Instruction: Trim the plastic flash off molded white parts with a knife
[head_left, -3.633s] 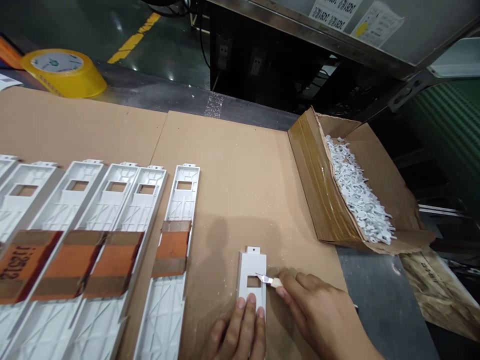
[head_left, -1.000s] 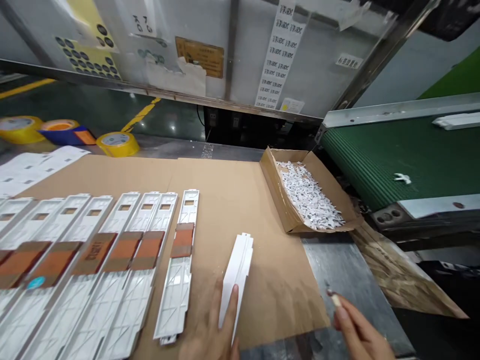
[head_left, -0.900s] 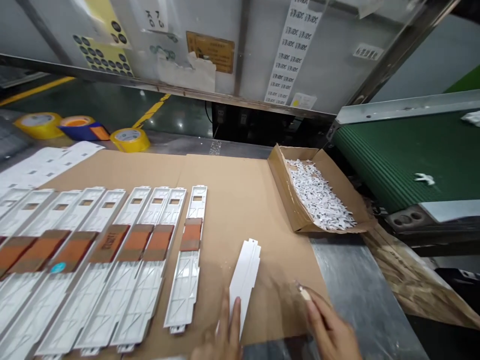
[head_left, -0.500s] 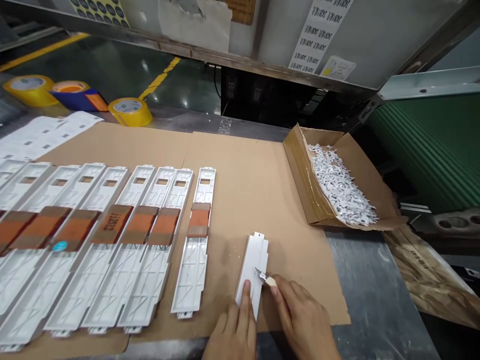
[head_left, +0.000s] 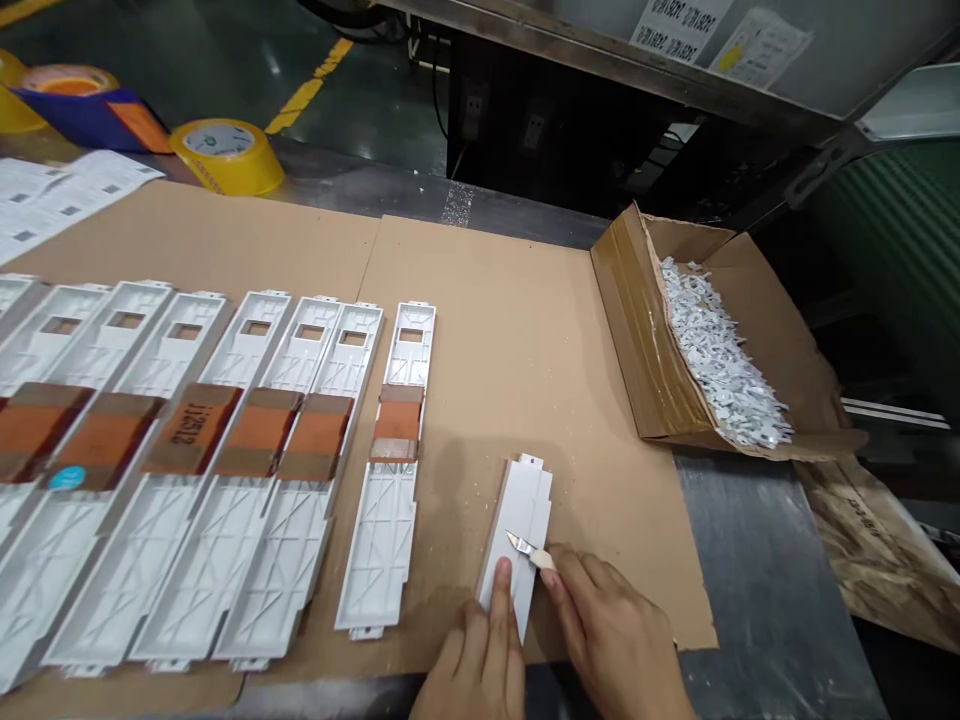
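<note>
A white plastic piece [head_left: 519, 505] with a stepped right edge and a small tab lies at a slant on the cardboard. My left hand [head_left: 480, 655] holds its near end, the forefinger stretched along its face. In my right hand [head_left: 611, 625] is a craft knife [head_left: 541, 560] with a pale handle, pinched between thumb and fingers. Its pointed blade lies over the white face, just beyond my left fingertip; whether it touches is hard to tell. To the left lies a long white plastic strip [head_left: 379, 550] with a brown-orange block [head_left: 396, 420] across it.
Several similar strips [head_left: 191, 560] with brown-orange blocks lie side by side at left. A cardboard box [head_left: 637, 340] of small white plastic bits [head_left: 724, 360] stands at right. Tape rolls [head_left: 236, 165] and printed sheets [head_left: 67, 195] are at back left. Cardboard [head_left: 510, 350] covers the metal table [head_left: 765, 560].
The view has tilted down and shifted a little. The knife tip has moved slightly left across the white piece. Both hands keep nearly the same grip.
</note>
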